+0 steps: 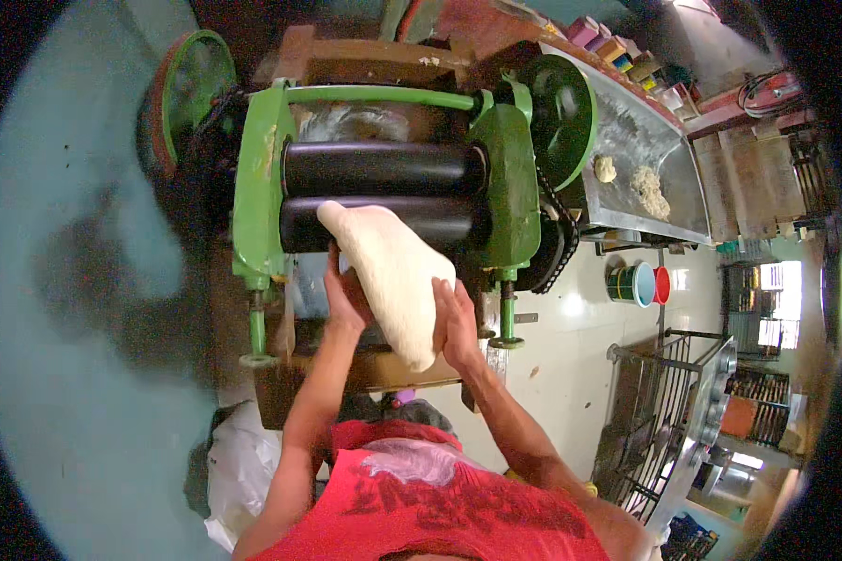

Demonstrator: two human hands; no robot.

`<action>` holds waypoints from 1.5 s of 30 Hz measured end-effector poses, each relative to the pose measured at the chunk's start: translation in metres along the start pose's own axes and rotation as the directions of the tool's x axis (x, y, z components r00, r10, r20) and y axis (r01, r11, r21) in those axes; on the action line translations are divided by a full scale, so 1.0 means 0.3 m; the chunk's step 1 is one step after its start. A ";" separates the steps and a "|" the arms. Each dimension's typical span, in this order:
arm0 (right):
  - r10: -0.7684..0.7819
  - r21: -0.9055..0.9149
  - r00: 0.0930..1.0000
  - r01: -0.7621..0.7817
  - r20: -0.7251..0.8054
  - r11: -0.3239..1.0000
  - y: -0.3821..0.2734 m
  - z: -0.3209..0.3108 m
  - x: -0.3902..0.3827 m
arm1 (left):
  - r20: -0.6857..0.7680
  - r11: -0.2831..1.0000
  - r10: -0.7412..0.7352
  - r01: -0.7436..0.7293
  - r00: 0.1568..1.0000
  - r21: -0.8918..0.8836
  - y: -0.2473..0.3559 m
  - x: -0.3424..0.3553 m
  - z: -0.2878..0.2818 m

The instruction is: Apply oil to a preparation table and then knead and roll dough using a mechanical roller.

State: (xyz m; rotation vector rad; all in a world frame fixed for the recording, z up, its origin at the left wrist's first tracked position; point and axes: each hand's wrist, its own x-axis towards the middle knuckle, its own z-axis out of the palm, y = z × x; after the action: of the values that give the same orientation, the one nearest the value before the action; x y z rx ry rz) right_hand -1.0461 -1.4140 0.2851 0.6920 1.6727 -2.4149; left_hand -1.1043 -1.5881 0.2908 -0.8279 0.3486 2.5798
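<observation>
A long, pale slab of dough lies slantwise between my two hands, its far left tip against the front roller of a green dough roller machine. My left hand supports the dough from its left side, partly hidden beneath it. On the right side, my right hand presses against the dough's edge with its fingers pointing up along it. Two dark rollers, the back one and the front one, run side by side between the green side frames.
Large green wheels flank the machine, with an exposed chain on the right. A metal-topped table holds a dough ball and a crumbly dough heap. Buckets and a metal rack stand at right; a white sack sits lower left.
</observation>
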 end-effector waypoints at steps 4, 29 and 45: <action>-0.011 -0.185 0.988 0.040 0.153 0.982 -0.061 -0.013 0.025 | 0.114 0.977 0.006 0.018 0.993 -0.211 -0.173 0.220 -0.300; 0.346 0.032 0.881 -0.376 0.324 0.926 1.039 -0.828 0.855 | -0.188 0.963 0.047 0.006 0.981 0.270 -0.175 -0.210 -0.531; 0.068 -0.578 0.603 0.716 0.794 0.392 0.665 -0.249 -0.087 | 0.016 0.991 -0.114 0.114 0.993 -0.071 -0.122 -0.464 -0.855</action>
State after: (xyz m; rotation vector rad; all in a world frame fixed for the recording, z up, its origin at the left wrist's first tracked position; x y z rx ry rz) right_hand -0.9304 -1.4258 0.1047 -0.8187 2.3444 -1.1523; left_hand -0.8568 -1.6881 0.1669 -0.8322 0.2004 2.5022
